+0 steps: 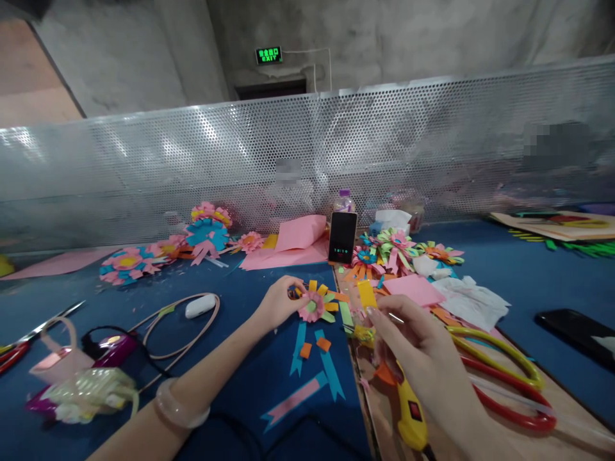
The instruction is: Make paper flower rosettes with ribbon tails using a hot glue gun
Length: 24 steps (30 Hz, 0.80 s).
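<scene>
My left hand (280, 301) pinches the edge of a paper flower rosette (316, 304) that lies on the blue table (240, 384); the rosette has pink, yellow, orange and green petals and teal ribbon tails (327, 368) below it. My right hand (416, 349) is closed on a small yellow paper strip (368, 294), held upright just right of the rosette. A yellow glue gun (410, 416) lies under my right wrist. Loose orange paper bits (314, 347) rest on the tails.
Finished paper flowers (206, 234) and more paper flowers (394, 250) line the back by a perforated metal screen (192, 166). A phone (343, 237) stands upright, a second phone (576, 330) lies at the right. Scissors with red and yellow handles (500, 378), white tissue (468, 298), pink paper (298, 240) and a cable (182, 326) surround the work.
</scene>
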{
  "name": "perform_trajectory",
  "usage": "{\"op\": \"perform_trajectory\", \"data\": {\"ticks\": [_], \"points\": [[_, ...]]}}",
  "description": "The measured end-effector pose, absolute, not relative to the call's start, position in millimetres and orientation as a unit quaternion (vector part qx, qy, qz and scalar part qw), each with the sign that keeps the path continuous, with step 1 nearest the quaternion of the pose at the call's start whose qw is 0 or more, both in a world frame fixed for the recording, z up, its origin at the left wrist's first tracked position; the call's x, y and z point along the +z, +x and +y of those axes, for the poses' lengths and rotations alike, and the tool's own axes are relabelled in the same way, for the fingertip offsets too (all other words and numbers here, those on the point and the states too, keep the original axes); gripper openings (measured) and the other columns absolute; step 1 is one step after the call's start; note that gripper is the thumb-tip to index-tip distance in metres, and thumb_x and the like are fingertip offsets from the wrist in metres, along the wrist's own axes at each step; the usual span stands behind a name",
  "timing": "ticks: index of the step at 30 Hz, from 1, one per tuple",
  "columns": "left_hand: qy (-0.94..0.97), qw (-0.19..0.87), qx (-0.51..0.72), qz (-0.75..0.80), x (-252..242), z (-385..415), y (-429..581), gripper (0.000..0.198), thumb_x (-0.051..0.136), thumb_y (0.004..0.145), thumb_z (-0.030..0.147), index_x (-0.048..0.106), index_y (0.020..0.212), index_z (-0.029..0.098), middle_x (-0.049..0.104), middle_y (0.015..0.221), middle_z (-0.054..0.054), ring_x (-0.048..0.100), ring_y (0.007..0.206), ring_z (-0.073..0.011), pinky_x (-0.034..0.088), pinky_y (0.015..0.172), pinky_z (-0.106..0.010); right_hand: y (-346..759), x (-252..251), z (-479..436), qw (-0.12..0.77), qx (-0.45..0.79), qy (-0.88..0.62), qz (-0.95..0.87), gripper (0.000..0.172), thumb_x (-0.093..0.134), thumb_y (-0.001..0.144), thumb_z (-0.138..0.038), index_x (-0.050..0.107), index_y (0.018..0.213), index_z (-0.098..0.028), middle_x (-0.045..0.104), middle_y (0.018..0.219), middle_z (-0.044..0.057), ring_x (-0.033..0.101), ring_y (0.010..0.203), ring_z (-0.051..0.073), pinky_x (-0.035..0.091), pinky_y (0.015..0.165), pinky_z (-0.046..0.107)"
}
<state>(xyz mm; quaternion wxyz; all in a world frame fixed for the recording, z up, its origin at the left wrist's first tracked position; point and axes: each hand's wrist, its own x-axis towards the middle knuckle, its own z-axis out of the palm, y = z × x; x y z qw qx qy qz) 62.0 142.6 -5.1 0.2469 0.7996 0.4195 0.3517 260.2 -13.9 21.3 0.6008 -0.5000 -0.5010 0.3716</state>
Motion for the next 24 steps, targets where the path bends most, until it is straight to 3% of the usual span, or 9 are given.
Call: {"op": "perform_trajectory", "data": {"ticks": [5, 10, 13, 18, 24], "points": [[0.765, 0.288, 0.404, 0.411, -3, 140, 64, 0.014, 0.067, 0.071, 0.031, 0.063, 0.074, 0.018, 0.058, 0.109, -0.009, 0.058, 0.102, -0.0231, 0.046, 0.078, -0.029, 261, 20, -14, 0.592, 0.352, -0.518, -0.508, 0.026, 0.058, 0.082, -0.048, 0.053, 0.087, -0.022, 0.056, 0.059, -0.003, 0.047, 0.037, 0.008, 0.037, 0.035, 0.02], [0.731, 0.354, 0.423, 0.401, 1, 136, 66, 0.018, 0.071, 0.067, 0.029, 0.06, 0.072, 0.015, 0.062, 0.097, -0.006, 0.062, 0.072, -0.0145, 0.047, 0.068, -0.026, 261, 17, -13, 0.586, 0.367, -0.519, -0.502, 0.029, 0.058, 0.081, -0.05, 0.054, 0.09, -0.022, 0.057, 0.073, 0.0, 0.052, 0.046, 0.011, 0.046, 0.04, 0.022], [0.702, 0.39, 0.44, 0.402, 4, 135, 65, 0.025, 0.075, 0.063, 0.028, 0.06, 0.079, 0.016, 0.064, 0.087, -0.003, 0.059, 0.062, -0.0116, 0.045, 0.059, -0.023, 262, 13, -12, 0.585, 0.347, -0.505, -0.532, 0.025, 0.056, 0.083, -0.046, 0.054, 0.09, -0.022, 0.057, 0.079, 0.001, 0.057, 0.061, 0.014, 0.049, 0.048, 0.022], [0.619, 0.457, 0.489, 0.412, 12, 130, 65, 0.051, 0.08, 0.056, 0.019, 0.057, 0.102, 0.017, 0.061, 0.098, -0.004, 0.061, 0.076, -0.0124, 0.048, 0.065, -0.021, 260, 12, -12, 0.571, 0.337, -0.509, -0.55, 0.021, 0.053, 0.086, -0.043, 0.052, 0.091, -0.022, 0.058, 0.088, 0.003, 0.059, 0.072, 0.016, 0.049, 0.052, 0.023], [0.512, 0.591, 0.485, 0.391, 29, 120, 66, 0.034, 0.075, 0.062, 0.02, 0.062, 0.092, 0.013, 0.065, 0.082, -0.004, 0.062, 0.069, -0.0128, 0.05, 0.058, -0.021, 256, 11, -11, 0.571, 0.403, -0.488, -0.522, 0.025, 0.055, 0.084, -0.046, 0.05, 0.093, -0.023, 0.054, 0.077, 0.001, 0.06, 0.072, 0.018, 0.048, 0.046, 0.023]]}}
